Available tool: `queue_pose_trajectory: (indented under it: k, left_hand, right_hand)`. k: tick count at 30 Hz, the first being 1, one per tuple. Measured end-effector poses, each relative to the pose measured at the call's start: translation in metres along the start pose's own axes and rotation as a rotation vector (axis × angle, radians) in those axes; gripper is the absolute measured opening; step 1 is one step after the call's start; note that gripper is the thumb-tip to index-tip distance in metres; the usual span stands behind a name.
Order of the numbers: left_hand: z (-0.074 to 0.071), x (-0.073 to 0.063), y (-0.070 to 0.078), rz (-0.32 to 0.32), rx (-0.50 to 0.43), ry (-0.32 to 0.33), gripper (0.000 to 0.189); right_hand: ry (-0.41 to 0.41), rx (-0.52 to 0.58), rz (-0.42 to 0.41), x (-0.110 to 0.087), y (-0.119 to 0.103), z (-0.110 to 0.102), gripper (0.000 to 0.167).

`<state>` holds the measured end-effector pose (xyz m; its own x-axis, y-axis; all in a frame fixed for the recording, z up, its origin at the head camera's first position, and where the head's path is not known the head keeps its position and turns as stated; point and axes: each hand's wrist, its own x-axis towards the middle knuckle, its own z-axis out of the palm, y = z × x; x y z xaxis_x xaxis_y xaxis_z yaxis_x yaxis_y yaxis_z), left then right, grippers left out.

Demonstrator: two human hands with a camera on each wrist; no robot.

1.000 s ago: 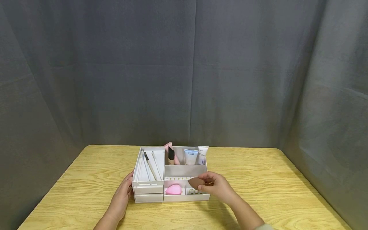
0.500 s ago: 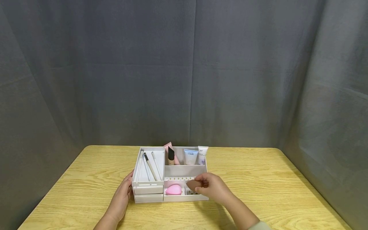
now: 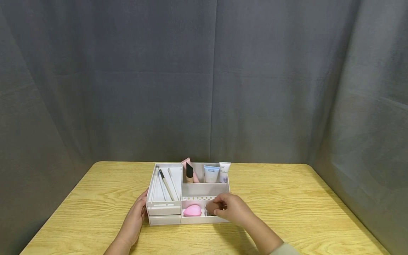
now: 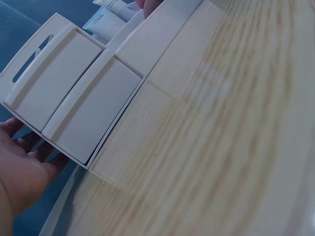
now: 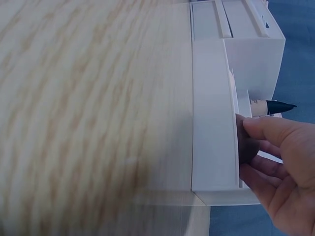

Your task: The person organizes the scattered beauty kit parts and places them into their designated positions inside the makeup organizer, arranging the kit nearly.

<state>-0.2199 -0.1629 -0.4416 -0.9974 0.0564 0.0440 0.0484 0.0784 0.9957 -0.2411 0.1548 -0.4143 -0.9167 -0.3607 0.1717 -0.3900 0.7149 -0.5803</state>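
A white makeup organizer point(image 3: 204, 220) stands on the table near its front. My left hand point(image 3: 133, 220) rests against the organizer's left side, fingers lying along the wall. With my right hand point(image 3: 235, 210) I pinch a brown makeup sponge point(image 3: 210, 207) between thumb and fingers, down inside the front right compartment. In the right wrist view the brown sponge point(image 5: 246, 145) sits just behind the front wall, partly hidden by that wall and my fingers. A pink makeup sponge point(image 3: 192, 210) lies in the compartment to its left.
Several makeup brushes point(image 3: 166, 184) lie in the organizer's top left tray, above two drawers point(image 3: 165, 215). A foundation bottle point(image 3: 189, 173), a pink tube point(image 3: 186, 162), a blue and white tube point(image 3: 211, 174) and a white tube point(image 3: 224, 170) stand at the back. Grey curtains point(image 3: 153, 88) surround the table point(image 3: 287, 198).
My right hand has moved a little left and down, taking the brown sponge deeper into the front right compartment. The left hand and the organizer look unmoved.
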Motion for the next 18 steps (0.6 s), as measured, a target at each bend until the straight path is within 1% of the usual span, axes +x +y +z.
queue_pose_trajectory:
  k: [5,9,14,18]
  left_hand:
    - [-0.0009,0.0005,-0.0011,0.011,-0.017,-0.003,0.059]
    - [-0.0006,0.0007,-0.0008,0.005,-0.015,-0.004,0.059]
    - [0.0003,0.0013,-0.0005,-0.004,-0.019,-0.009,0.059]
    - [-0.0003,0.0017,-0.0008,0.008,-0.031,-0.01,0.058]
  right_hand:
    - [-0.014,-0.054,0.004,-0.0012,-0.0027,0.0009,0.019]
    - [-0.015,-0.09,-0.009,-0.0017,-0.0042,0.0006,0.019]
    - [-0.02,-0.113,-0.015,-0.0018,-0.0047,0.0002,0.019]
    - [-0.025,-0.127,-0.018,-0.0016,-0.0052,0.0004,0.018]
